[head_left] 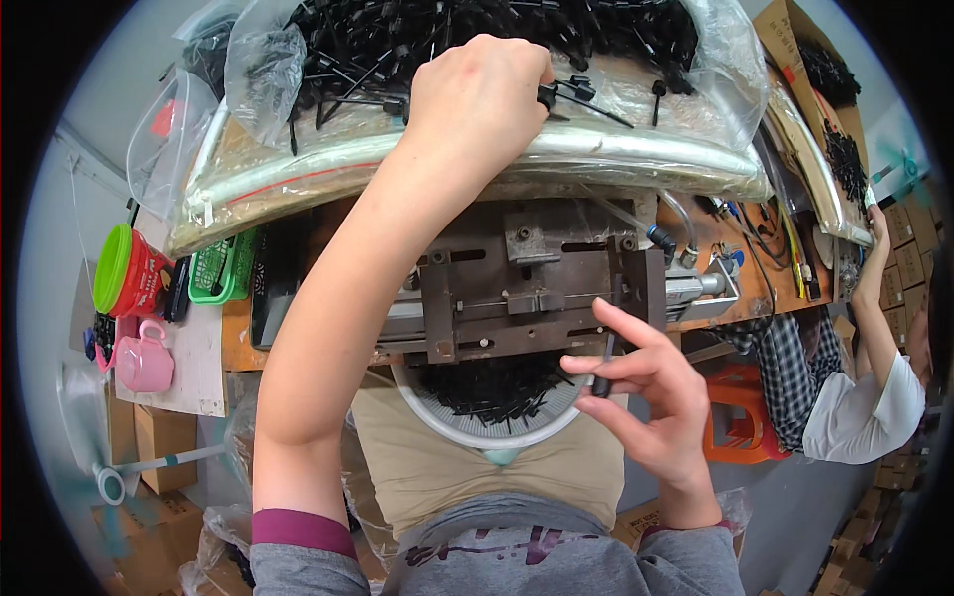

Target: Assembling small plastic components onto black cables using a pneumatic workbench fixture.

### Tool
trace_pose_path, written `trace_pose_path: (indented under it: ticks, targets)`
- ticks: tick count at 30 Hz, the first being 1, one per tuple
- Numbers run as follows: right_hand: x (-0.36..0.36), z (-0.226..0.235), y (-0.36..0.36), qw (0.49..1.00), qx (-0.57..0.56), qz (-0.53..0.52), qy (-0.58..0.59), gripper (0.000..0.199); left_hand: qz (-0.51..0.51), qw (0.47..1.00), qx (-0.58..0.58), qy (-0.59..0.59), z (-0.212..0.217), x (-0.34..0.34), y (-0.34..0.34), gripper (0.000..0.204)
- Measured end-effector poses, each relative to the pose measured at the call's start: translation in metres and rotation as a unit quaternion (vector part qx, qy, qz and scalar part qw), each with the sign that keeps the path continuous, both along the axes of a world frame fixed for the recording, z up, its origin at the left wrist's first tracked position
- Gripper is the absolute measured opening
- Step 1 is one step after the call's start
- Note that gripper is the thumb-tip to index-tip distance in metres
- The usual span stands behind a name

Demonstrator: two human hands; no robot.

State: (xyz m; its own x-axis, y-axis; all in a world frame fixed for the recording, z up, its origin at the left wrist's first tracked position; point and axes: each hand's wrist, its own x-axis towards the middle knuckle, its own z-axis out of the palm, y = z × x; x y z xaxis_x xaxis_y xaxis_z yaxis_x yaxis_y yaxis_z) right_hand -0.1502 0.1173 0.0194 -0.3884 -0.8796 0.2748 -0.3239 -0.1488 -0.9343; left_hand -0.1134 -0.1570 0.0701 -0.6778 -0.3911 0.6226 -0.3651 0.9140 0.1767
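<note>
A thin black plastic tie [606, 354] is pinched near the metal press [527, 288]; more are reached for far off.
Right hand [646, 387] holds it narrowly between thumb and fingertips; it looks light, bendy, best taken mid-length; left hand [477, 94] is closed on ties in the bag [636, 89].

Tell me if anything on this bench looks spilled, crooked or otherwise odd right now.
Nothing is clearly wrong. A few black plastic pieces lie loose on the clear plastic sheet by the left hand, outside the main heap. The right hand pinches one black piece beside the metal fixture.
</note>
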Motion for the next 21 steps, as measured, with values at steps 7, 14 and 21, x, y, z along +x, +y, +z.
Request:
trace_pose_path:
  ticks: [7, 14, 21]
  targets:
    - [0.002, -0.035, -0.018, 0.939, 0.004, -0.007, 0.343, 0.024, -0.022, 0.998, -0.063, -0.023, 0.006, -0.005, 0.004, 0.026]
    - [0.011, -0.040, -0.032, 0.886, 0.007, -0.035, 0.463, 0.027, -0.017, 0.998, -0.056, -0.015, 0.009, -0.004, -0.001, 0.022]
    - [0.009, -0.033, -0.029, 0.866, 0.042, -0.030, 0.498, 0.028, -0.122, 0.981, -0.009, 0.152, 0.029, 0.046, 0.042, 0.025]
